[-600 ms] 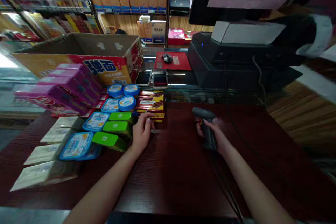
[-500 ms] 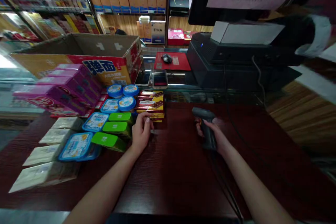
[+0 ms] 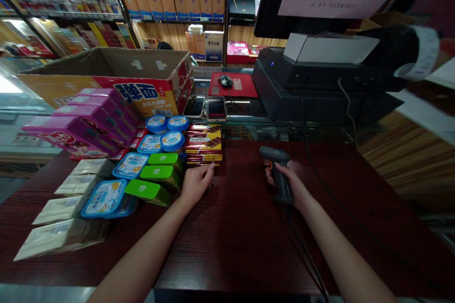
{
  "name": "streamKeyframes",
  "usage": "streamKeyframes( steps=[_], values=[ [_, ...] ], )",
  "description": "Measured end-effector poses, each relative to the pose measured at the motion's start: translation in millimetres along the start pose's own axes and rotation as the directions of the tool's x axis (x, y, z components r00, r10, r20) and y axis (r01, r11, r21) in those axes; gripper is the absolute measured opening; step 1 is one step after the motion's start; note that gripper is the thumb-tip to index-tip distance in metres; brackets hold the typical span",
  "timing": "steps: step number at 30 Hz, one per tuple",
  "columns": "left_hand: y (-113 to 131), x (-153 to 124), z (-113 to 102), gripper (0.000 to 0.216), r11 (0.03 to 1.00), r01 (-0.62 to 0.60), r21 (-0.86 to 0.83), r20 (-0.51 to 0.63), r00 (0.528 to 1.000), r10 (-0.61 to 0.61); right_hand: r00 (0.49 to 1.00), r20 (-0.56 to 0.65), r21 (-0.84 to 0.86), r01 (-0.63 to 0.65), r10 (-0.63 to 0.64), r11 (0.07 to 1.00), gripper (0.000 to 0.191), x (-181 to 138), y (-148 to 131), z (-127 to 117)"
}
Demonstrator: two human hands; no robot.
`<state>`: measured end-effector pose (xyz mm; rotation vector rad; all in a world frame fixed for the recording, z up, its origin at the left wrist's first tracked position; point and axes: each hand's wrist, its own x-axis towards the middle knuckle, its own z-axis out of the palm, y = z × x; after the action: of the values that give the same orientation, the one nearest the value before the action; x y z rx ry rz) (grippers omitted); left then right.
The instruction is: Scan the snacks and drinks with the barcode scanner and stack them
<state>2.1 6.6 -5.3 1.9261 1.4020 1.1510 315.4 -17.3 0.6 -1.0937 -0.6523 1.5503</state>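
“One big brown table (image 3: 231, 246) takes up most of the view. Is there room to move?”

“Yes. A wide strip of wood shows between the two hands, down to the table's front edge. More wood shows out past the right hand (image 3: 296, 184).”

“What comes next?”

“The box (image 3: 142, 92), open at the top, at the back on the left. Its front wall is just behind the purple packs (image 3: 92, 120).”

“And the smaller packs?”

“They crowd the left side. White packs (image 3: 67, 210) sit in a row at the far left. Then come blue tubs (image 3: 130, 165) and green packs (image 3: 159, 173), all close together.”

“Where are the bars (image 3: 204, 144)?”

“In a stack near the table's back edge, just right of the tubs. The left hand (image 3: 195, 184) is by the stack's front edge. Its fingers are curled in. I can't tell if they hold anything or touch the bars.”

“And the scanner (image 3: 280, 175)?”

“In the right hand, over the table's right half. The fingers wrap round its handle, and its nose points left.”

“What's the smallest?”

“The mouse (image 3: 226, 81), at the back on a red mat (image 3: 245, 83).”
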Motion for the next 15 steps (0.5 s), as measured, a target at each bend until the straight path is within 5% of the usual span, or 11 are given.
streamKeyframes(
  steps=[15],
  values=[
    [-0.1, 2.2, 3.1, 0.060, 0.999, 0.014, 0.029, -0.021, 1.000, -0.014, 1.000, -0.009, -0.009, -0.007, 0.007, 1.000, 0.045, -0.5, -0.8, -1.0]
  ],
)
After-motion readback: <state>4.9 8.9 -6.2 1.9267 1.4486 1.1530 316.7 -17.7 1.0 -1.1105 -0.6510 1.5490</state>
